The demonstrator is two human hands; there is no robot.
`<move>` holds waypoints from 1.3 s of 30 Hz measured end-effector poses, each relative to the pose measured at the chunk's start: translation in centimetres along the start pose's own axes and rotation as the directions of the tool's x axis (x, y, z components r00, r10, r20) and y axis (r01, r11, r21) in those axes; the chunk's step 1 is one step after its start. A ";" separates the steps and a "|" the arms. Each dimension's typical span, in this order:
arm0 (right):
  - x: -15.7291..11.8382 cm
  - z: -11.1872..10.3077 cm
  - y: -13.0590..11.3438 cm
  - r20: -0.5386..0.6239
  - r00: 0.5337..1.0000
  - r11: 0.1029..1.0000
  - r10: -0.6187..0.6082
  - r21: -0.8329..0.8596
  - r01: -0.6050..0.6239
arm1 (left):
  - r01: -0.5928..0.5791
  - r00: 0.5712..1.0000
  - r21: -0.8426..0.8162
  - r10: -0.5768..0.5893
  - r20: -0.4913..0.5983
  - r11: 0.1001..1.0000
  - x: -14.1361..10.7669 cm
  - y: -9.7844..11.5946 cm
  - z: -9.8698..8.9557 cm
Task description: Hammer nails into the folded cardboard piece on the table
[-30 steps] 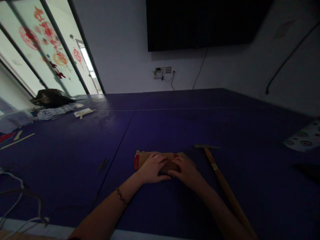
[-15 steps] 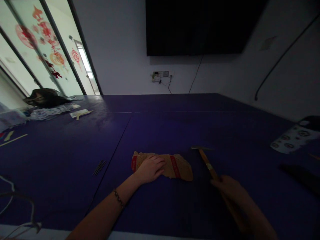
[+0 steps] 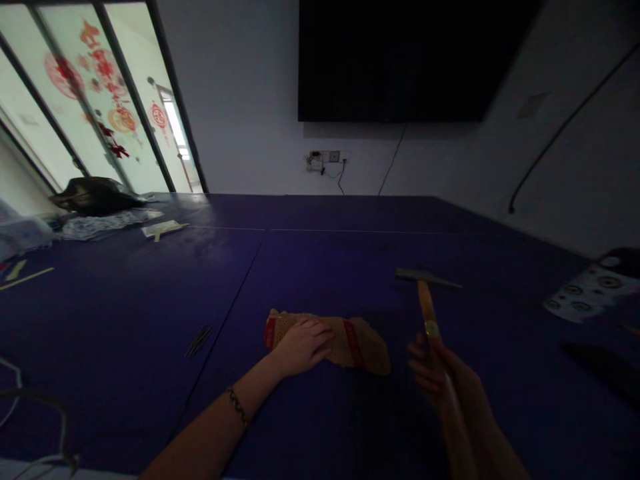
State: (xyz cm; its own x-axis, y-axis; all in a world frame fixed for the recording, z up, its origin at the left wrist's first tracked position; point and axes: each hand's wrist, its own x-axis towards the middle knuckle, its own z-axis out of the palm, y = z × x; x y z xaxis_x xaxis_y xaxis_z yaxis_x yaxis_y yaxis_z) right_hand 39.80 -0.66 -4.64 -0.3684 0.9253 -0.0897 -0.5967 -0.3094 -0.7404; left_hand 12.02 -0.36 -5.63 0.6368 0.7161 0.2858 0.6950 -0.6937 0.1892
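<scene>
We work at a purple table (image 3: 320,267) whose far edge meets a wall carrying a black screen (image 3: 400,60). Toward the table's far left corner we see a dark bag (image 3: 97,195); near the right edge lies a white patterned item (image 3: 590,293). Our hammer (image 3: 427,310) is to the right of middle, its head pointing toward the far edge. The cardboard (image 3: 367,340), banded in red, lies nearer the near edge than the far one, left of the hammer and apart from it. Our right hand (image 3: 463,377) has its fingers curled round the hammer's handle. Our left hand (image 3: 303,347) rests palm down on the cardboard, fingers nearly straight and together; we cannot tell what its palm covers. Thin rods (image 3: 199,341) lie left of the cardboard, beside the table's seam.
</scene>
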 end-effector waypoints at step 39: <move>3.4 -0.1 2.7 0.568 0.795 0.927 0.214 0.139 -0.348 | 0.435 0.494 -0.816 -0.858 -0.137 0.381 -12.5 0.3 -7.8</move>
State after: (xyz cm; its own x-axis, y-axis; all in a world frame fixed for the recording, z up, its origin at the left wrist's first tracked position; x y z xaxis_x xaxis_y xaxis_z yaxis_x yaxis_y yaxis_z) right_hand 37.00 1.65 -7.05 -0.8253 0.5446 0.1491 -0.5237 -0.6395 -0.5629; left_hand 1.67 -10.07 -1.83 -0.3274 0.9387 0.1076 0.2693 -0.0165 0.9629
